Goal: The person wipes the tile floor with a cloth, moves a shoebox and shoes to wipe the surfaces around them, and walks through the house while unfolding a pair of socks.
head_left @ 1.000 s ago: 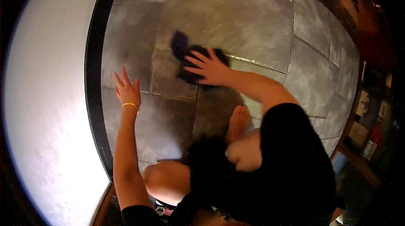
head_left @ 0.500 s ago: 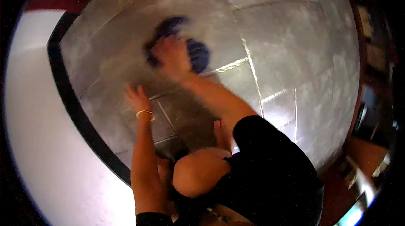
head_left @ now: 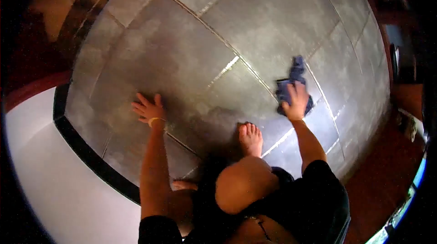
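Observation:
My right hand (head_left: pixel 297 100) presses a bunched dark blue cloth (head_left: pixel 298 68) against the grey tiled floor (head_left: pixel 182 48), with its fingers closed over the fabric. Part of the cloth is hidden under the palm, and one end sticks out beyond the fingertips. On the left, my left hand (head_left: pixel 149 108) rests on the floor with its fingers spread, holding nothing. A light band (head_left: pixel 156 120) circles that wrist. Between the two arms, a bare foot (head_left: pixel 250 139) stands on the tiles near my bent knee (head_left: pixel 246 185).
A white surface with a black border (head_left: pixel 91 146) runs along the left side. Dark reddish-brown flooring or edging (head_left: pixel 375 185) lies at the right, with several objects too dark to make out beyond it. Light shines off the tile joints (head_left: pixel 227 67).
My right hand has swept the cloth from the upper middle across to the right and nearer to me. The left hand stays on the floor. The view has turned.

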Demonstrator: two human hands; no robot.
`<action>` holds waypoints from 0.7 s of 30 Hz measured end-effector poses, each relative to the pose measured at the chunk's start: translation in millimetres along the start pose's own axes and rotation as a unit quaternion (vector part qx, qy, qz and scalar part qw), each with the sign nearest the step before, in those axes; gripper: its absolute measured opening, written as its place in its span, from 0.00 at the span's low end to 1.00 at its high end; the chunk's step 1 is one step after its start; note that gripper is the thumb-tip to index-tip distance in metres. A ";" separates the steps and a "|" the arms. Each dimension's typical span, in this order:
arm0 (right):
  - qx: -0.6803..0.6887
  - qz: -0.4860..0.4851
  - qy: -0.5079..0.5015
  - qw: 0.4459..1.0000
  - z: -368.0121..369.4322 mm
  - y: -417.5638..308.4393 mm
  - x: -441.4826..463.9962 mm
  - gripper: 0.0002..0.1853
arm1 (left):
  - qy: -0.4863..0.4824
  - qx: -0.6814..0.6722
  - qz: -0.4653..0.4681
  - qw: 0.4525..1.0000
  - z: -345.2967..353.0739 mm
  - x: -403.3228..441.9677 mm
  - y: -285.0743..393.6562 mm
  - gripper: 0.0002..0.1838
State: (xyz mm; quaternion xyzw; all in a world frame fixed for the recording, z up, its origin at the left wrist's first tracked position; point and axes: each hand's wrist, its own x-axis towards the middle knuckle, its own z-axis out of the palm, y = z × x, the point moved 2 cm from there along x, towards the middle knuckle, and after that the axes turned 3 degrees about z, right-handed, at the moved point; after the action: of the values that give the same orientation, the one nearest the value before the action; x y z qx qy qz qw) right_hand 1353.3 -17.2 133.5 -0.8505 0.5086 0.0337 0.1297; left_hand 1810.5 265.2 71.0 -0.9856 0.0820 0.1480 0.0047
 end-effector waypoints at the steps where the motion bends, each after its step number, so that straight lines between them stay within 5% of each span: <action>1: -0.015 0.043 0.105 0.993 12.2 19.7 10.7 0.36 | 0.008 0.010 0.021 1.000 3.5 -7.5 0.2 0.49; 4: -0.044 0.195 0.279 0.939 46.9 19.4 75.4 0.29 | -0.004 0.022 0.063 0.998 19.0 -18.7 -5.9 0.51; 6: -0.010 0.128 0.269 0.954 43.2 -39.3 129.5 0.29 | -0.045 -0.001 0.069 0.997 11.9 -21.8 -7.8 0.52; 10: 0.058 -0.128 0.208 0.968 39.8 -258.8 164.3 0.29 | -0.035 -0.032 0.080 0.996 21.3 -14.2 -16.4 0.47; 12: -0.021 -0.178 -0.126 0.976 -3.7 -372.1 147.5 0.24 | -0.042 -0.057 0.071 0.995 16.2 -15.9 -18.1 0.43; 13: 0.086 -0.333 -0.099 0.934 58.3 -388.3 122.2 0.33 | -0.021 -0.158 0.093 0.983 15.8 -14.2 -27.3 0.42; 15: 0.141 -0.455 -0.047 0.878 108.2 -427.0 54.5 0.38 | 0.025 -0.352 0.130 0.927 15.3 -12.2 -58.5 0.39; 18: 0.090 -0.620 -0.152 0.765 119.4 -419.6 -1.4 0.43 | 0.192 -0.323 0.087 0.922 -11.7 -16.4 -96.8 0.36; 21: 0.091 -0.670 -0.208 0.707 95.7 -354.4 43.6 0.42 | 0.101 -0.096 -0.133 0.981 -10.5 -18.0 -131.2 0.46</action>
State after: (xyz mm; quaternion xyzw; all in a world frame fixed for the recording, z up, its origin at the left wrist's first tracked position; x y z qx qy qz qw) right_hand 1691.0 129.0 99.0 -0.9233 -0.2340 0.0674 0.2971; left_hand 1817.9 397.1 84.3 -0.9934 -0.0647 0.0525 -0.0785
